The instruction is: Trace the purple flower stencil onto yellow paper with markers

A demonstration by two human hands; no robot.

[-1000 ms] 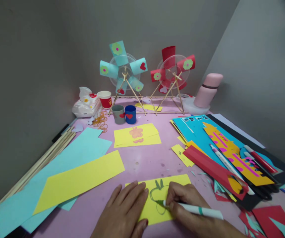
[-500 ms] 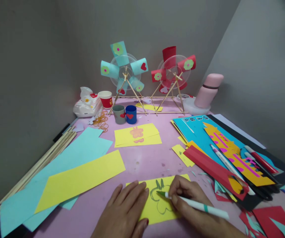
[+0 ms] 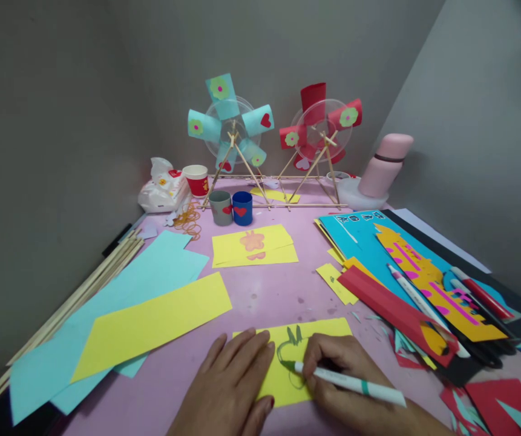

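A yellow sheet of paper (image 3: 282, 393) lies at the front of the table with a green butterfly-like outline drawn on it. Flat across its left part rests my left hand (image 3: 230, 384), fingers stretched out. My right hand (image 3: 342, 372) grips a white marker (image 3: 362, 386) with a green band, and its green tip touches the left side of the outline. That hand covers the right part of the drawing. Beyond, another yellow paper (image 3: 224, 245) carries an orange butterfly-like shape.
Light blue sheets (image 3: 151, 266), a yellow strip (image 3: 160, 324) and wooden sticks (image 3: 101, 275) lie left. Right are a blue sheet (image 3: 355, 230), a red folded paper (image 3: 391, 309), markers and scraps. Paper pinwheel-like wheels (image 3: 233, 130), paper cups (image 3: 196, 180) and a pink bottle (image 3: 385, 166) stand behind.
My right hand has drawn the marker tip slightly down along the left wing, thickening the green line. My left hand stays flat on the paper. The view has shifted slightly.
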